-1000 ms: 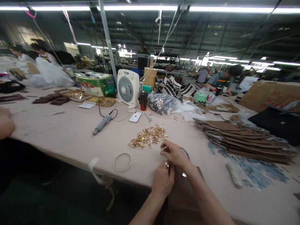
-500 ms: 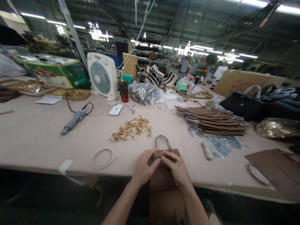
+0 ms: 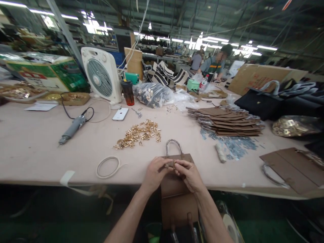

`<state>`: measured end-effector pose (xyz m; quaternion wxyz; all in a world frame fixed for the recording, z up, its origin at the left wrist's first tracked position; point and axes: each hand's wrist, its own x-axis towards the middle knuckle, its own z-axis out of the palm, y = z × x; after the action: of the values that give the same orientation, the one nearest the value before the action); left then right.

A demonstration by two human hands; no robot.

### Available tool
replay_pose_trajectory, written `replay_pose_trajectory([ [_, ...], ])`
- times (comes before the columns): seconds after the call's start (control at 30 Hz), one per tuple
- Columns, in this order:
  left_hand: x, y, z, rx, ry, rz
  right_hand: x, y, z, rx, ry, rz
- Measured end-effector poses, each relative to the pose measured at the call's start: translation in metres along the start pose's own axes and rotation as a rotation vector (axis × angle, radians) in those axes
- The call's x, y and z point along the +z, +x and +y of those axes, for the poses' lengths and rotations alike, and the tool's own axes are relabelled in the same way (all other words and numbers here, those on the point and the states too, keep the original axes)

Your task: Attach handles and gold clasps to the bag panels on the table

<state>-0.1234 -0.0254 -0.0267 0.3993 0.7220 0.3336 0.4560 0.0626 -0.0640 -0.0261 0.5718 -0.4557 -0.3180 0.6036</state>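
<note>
A brown handbag [image 3: 174,189] lies over the table's front edge, its lower part hanging down. Its wrapped handle [image 3: 174,141] loops up on the table. My left hand [image 3: 155,172] is closed, thumb and fingers pinching a small brown tab at the bag's top. Close by, my right hand [image 3: 189,172] pinches a small gold metal fitting [image 3: 174,163] at the tab's right end. Fingers partly hide the tab and fitting. Beyond both hands lies a loose pile of gold fittings [image 3: 139,133].
Left on the table are a tape roll [image 3: 108,167], an electric screwdriver [image 3: 73,130], a phone [image 3: 120,114] and a fan [image 3: 101,74]. To the right lie stacked brown pieces [image 3: 225,119], grey metal strips [image 3: 236,146] and another brown bag [image 3: 293,168]. A co-worker [image 3: 215,64] stands far back.
My fingers have shifted slightly on the tab and fitting, the right ones now bunched more closely. The view has moved a little, so table items sit higher and further left.
</note>
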Motion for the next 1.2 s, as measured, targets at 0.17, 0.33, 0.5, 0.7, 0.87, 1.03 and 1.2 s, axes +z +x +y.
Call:
replay_pose_trajectory([
  [0.17, 0.0, 0.0, 0.003, 0.026, 0.015, 0.012, -0.002, 0.0, -0.001, 0.008, 0.007, -0.024],
  [0.33, 0.002, 0.0, 0.005, 0.013, 0.045, 0.011, 0.002, -0.002, 0.001, -0.02, -0.025, -0.011],
  [0.5, 0.004, -0.002, -0.001, -0.158, 0.029, 0.117, -0.016, -0.003, 0.001, -0.254, 0.021, 0.202],
  [0.7, 0.004, 0.009, 0.004, 0.008, 0.567, 0.447, -0.063, -0.003, -0.011, -0.38, 0.027, 0.51],
  [0.87, 0.023, 0.031, 0.033, 0.308, 0.834, -0.05, -0.07, -0.001, -0.009, -0.413, 0.04, 0.488],
  [1.03, 0.046, 0.048, 0.046, 0.151, 0.882, -0.214, -0.069, -0.011, -0.006, -0.418, -0.151, 0.446],
  [1.2, 0.054, 0.057, 0.042, 0.075, 0.794, -0.308, -0.063, -0.026, -0.013, -0.405, -0.526, 0.248],
])
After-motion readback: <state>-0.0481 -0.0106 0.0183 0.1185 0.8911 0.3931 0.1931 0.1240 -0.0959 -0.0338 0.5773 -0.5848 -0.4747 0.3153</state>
